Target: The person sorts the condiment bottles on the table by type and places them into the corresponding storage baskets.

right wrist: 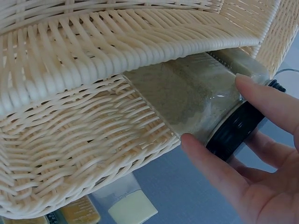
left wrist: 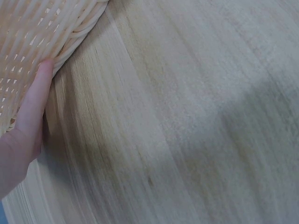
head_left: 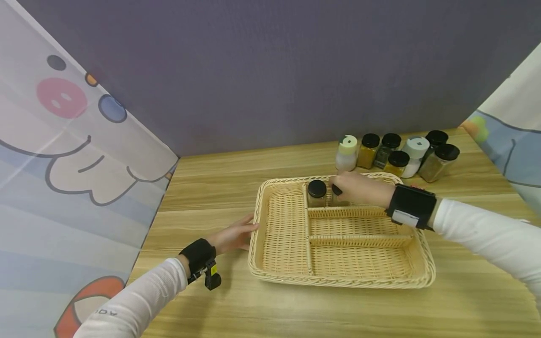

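Note:
A pale wicker basket (head_left: 284,234) with several compartments stands on the wooden table. My right hand (head_left: 359,187) reaches into its back compartment and grips a clear spice jar (right wrist: 187,100) near its black lid, thumb on one side and fingers on the other. The jar holds a greyish-brown powder and stands beside another black-lidded jar (head_left: 317,199) at the compartment's left end. On the left, my left hand (head_left: 233,235) rests against the basket's outer side wall, its visible finger (left wrist: 35,102) stretched along the weave.
Behind the basket's right half, several seasoning jars stand in a cluster, among them a white shaker with a pale yellow lid (head_left: 347,155) and a brown-filled jar (head_left: 437,164). A dark grey panel (head_left: 296,75) rises behind the table (head_left: 203,188). Patterned curtains hang at both sides.

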A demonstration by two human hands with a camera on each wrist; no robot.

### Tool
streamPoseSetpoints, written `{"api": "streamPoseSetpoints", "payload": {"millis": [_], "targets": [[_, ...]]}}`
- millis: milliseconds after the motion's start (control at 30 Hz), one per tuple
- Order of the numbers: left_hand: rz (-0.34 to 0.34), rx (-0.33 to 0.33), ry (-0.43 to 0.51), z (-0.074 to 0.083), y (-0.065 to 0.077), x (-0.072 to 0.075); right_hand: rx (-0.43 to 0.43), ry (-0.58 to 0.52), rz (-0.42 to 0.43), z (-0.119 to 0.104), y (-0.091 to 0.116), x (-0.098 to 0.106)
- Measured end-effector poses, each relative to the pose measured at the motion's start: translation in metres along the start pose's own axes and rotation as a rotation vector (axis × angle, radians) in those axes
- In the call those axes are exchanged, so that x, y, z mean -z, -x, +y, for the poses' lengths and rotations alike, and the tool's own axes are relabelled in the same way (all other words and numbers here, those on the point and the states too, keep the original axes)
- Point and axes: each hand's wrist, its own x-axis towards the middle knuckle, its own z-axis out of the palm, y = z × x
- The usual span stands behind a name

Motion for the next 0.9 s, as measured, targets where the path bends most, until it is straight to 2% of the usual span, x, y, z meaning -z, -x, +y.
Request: {"api": "streamPoseSetpoints", "payload": {"millis": [900], "targets": [[0.013,0.001,-0.001,-0.0008,-0.0012,-0.0004,-0.056,0.034,-0.005,-0.0054,0.0002,-0.0036]]}}
